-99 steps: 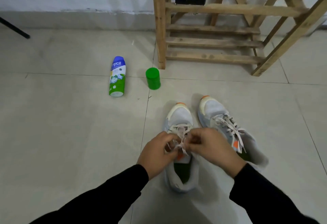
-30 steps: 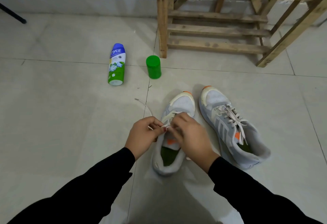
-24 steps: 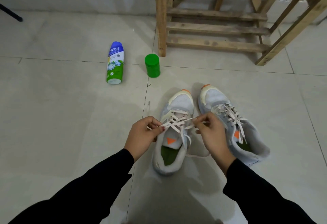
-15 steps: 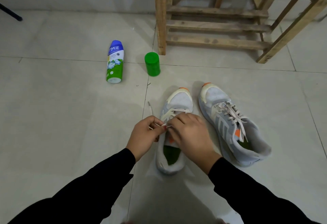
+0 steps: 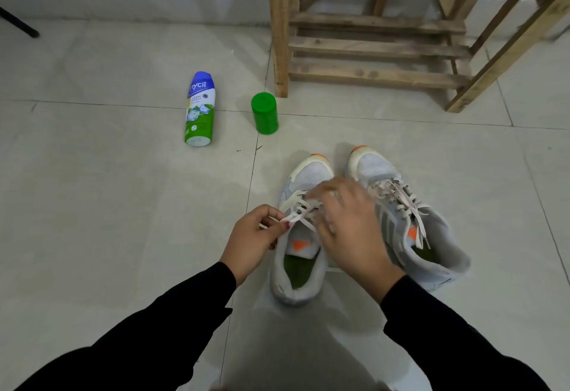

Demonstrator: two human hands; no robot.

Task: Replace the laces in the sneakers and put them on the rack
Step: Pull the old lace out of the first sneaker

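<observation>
Lengthwise, the sneaker (image 5: 303,174) points toe-first toward the rack (image 5: 279,36) — left fingers (image 5: 274,217) pinch its lace (image 5: 299,205), right fingers (image 5: 328,189) unclear.

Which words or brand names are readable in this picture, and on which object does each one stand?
"nycil": white letters on the blue end of the bottle lying on its side.
Smaller print below it on the label: too blurred to read.
No other text shows.
</observation>
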